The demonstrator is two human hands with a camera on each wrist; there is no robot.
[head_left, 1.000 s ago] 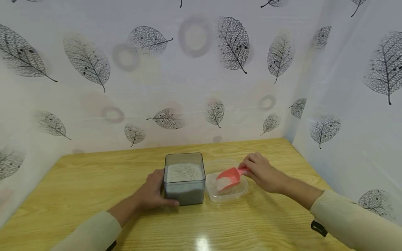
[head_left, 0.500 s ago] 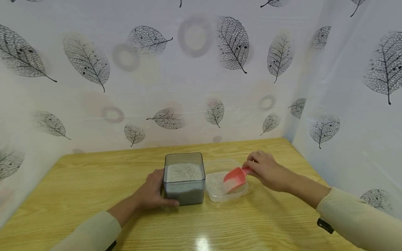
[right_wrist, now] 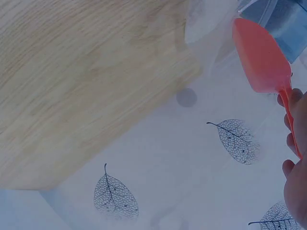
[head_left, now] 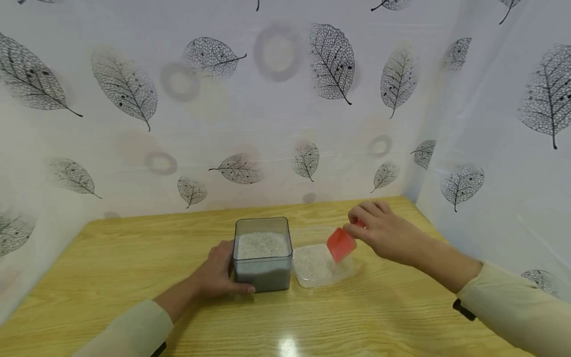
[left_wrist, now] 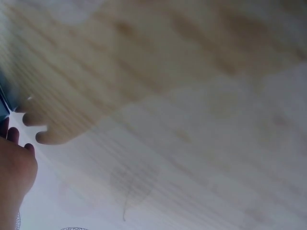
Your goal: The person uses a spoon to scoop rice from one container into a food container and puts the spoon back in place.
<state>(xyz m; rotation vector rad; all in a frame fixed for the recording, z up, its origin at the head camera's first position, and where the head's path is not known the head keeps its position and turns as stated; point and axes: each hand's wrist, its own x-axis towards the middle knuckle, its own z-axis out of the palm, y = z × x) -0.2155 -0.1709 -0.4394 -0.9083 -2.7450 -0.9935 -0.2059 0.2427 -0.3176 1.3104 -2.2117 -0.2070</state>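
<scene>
Since the earlier frame, our right grip [head_left: 379, 230] has drawn the pinkish-red scoop [head_left: 341, 245] up and rightward, tilting it tip-down over the right part of the clear tub [head_left: 317, 283] of white grains [head_left: 311, 262]. We pinch its handle — while our left grip [head_left: 219, 275] holds the gray container [head_left: 264, 278] just beside, the tub nearer the counter's [head_left: 134, 267] right edge.

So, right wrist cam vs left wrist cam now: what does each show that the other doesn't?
Only right wrist: the right hand holding the red scoop, plus part of the clear tub.
Only left wrist: the left hand, cut off by the frame edge.
Both: the wooden table, the leaf-print cloth and part of the box.
</scene>
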